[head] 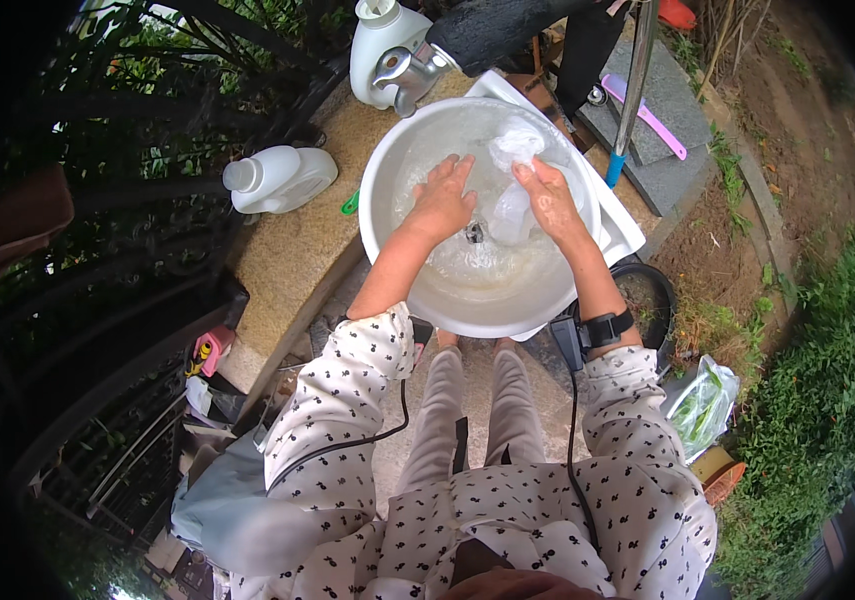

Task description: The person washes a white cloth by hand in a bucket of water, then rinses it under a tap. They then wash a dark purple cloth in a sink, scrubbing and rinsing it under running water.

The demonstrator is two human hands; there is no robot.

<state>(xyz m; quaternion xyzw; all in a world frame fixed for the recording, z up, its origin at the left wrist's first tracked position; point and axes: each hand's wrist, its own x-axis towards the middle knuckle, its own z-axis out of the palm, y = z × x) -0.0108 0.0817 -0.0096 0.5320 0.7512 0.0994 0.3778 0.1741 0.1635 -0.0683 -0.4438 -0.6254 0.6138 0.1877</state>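
A round white plastic basin (390,262) with water in it rests on a white sink (626,236). In the basin my right hand (551,199) pinches a wet, thin white cloth (515,142). One part of the cloth is bunched above my fingers, and a paler part trails into the water below. My left hand (441,196) is spread over the water to the left of the cloth, fingers apart and holding nothing. A small dark object (474,232) shows in the water between my hands; I cannot tell what it is. Beyond the basin's rim is a chrome faucet (405,75).
Two white plastic jugs (285,178) (386,45) stand on the stone ledge (285,262). A metal pole (633,90) rises at the right, near a purple-and-pink brush (645,112) on grey slabs. A clear bag of greens (705,405) lies low right. Black cables hang from both forearms.
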